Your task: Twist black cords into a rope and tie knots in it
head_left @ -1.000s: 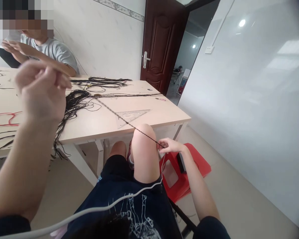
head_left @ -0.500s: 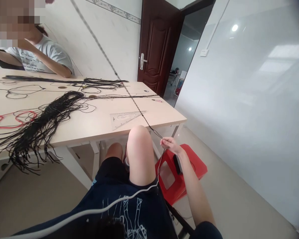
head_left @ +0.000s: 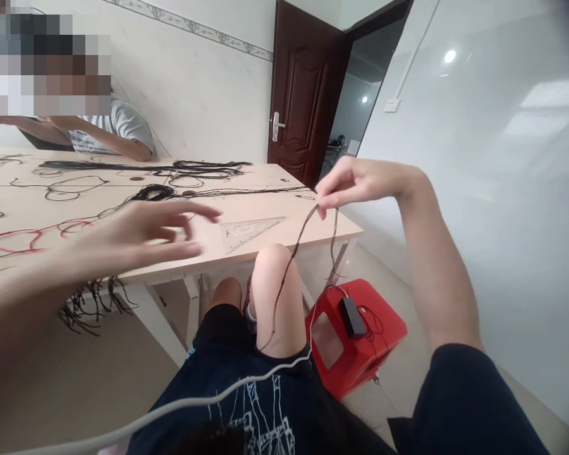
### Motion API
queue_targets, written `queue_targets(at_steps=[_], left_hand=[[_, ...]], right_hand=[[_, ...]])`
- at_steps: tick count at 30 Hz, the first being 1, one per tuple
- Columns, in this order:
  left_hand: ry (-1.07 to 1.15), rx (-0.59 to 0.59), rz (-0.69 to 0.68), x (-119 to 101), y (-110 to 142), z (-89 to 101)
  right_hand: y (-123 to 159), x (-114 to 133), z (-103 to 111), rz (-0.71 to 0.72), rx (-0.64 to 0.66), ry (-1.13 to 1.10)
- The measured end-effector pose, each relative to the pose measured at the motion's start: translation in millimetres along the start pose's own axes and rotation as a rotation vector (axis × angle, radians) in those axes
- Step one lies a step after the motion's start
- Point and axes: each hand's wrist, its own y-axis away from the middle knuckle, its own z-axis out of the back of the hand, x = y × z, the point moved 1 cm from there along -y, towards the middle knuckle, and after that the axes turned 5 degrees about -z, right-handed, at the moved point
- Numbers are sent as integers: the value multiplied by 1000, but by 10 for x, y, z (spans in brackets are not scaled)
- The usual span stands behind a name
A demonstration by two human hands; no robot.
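Note:
Pinched in my right hand (head_left: 344,183), above the table's right corner, is a thin black braided cord (head_left: 284,278). One length of it hangs in a curve down over my knee, and a shorter end dangles below the hand. My left hand (head_left: 156,234), somewhat blurred, reaches over the table with fingers apart and nothing in them. Just beyond its fingertips a clear set square (head_left: 249,232) lies flat. Behind and beneath that hand is a bundle of black cords (head_left: 88,306), its loose ends drooping past the table edge.
More black cords (head_left: 208,167) and a red cord (head_left: 14,241) lie on the pale table (head_left: 203,253). Across it sits a person in a grey shirt (head_left: 130,126). A red stool (head_left: 384,316) with a black adapter (head_left: 352,318) stands at right. A white cable (head_left: 208,400) crosses my lap.
The cord, earlier stretched taut up and out of view, now hangs slack. My right hand has risen from beside the stool, and my left hand has come into view.

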Motion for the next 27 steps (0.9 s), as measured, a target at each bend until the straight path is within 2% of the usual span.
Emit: queue_targets(at_steps=[2,3,6,8,10,11,12,13,14,15,17,19,20,23,25,27], left_hand=[[134,345,-50,-182,-112,-354],[197,419,-65,-258,-165,-536],[362,383,-106,-363,-254,-952],[441,319,-96,-325,-243,-1085],[556,208,-62,-242,-195,-1122],[617,134,-43,-197,-164,-1123],[672,55,-26,-155,-131,-1122],[715,-23,-13,-119,-96,-1125],[744,-91,-7,-91,-62,-1134],[763,-147,-7,-70,-29,-1153],[808,-246,2,-45,32,-1212],[872,-330,35,-36,83,-1282],[909,-363,58,-35,104,-1312],[1037,-418,151,-38,150,-1343],[1140,-415,257,-31,177,-1301],[1224,-373,402,9,216,-1216]], right_hand=[[-149,247,82,-6,122,109],[-214,329,103,-15,157,132],[-341,418,125,-56,173,124],[-354,390,88,-20,147,128],[-304,327,-26,45,-40,129],[-256,290,-117,72,-268,105],[-191,249,-234,89,-584,50],[-119,206,-389,86,-837,-36],[-54,162,-575,55,-985,-157],[-9,124,-779,16,-970,-291],[33,78,-1175,-37,-731,-592],[41,79,-1442,-19,-604,-826],[36,89,-1508,-36,-577,-882],[28,144,-1455,-69,-640,-791],[37,169,-1296,-70,-669,-676],[53,164,-1117,-78,-629,-614]])
